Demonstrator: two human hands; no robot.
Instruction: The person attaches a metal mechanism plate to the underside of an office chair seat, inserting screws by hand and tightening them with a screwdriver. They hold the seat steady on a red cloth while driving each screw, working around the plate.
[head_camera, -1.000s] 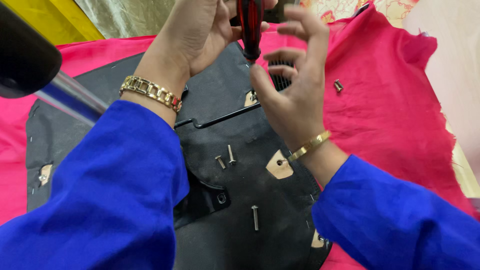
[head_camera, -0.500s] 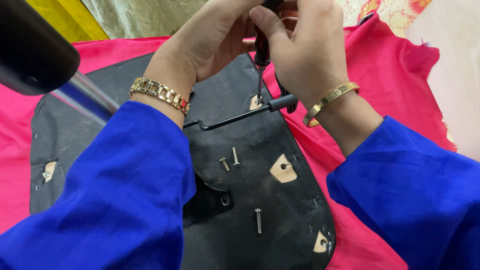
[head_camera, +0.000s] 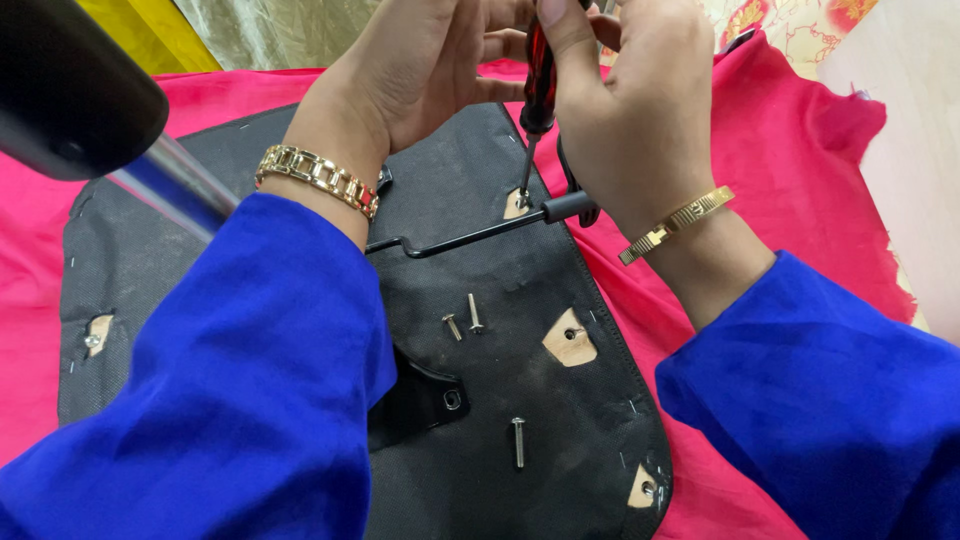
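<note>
A black fabric-covered panel (head_camera: 480, 260) lies on a pink cloth (head_camera: 780, 150). Both my hands are up at its far edge. My right hand (head_camera: 630, 120) grips a screwdriver (head_camera: 538, 85) with a red and black handle, held upright, its tip in a cut-out hole of the panel near a black metal rod (head_camera: 470, 235). My left hand (head_camera: 420, 70) is beside the handle, its fingers touching the upper part of the tool. Three loose screws lie on the panel: two together (head_camera: 465, 318) and one lower down (head_camera: 517, 442).
Wood shows through other cut-out holes (head_camera: 570, 340) in the panel. A black metal bracket (head_camera: 430, 395) sits near my left sleeve. A black round part on a shiny tube (head_camera: 70, 100) juts in at the upper left. Patterned fabric lies at the top right.
My right hand has come from the panel's surface up onto the screwdriver handle. The screwdriver tip has come down into the hole by the rod. The view has shifted slightly.
</note>
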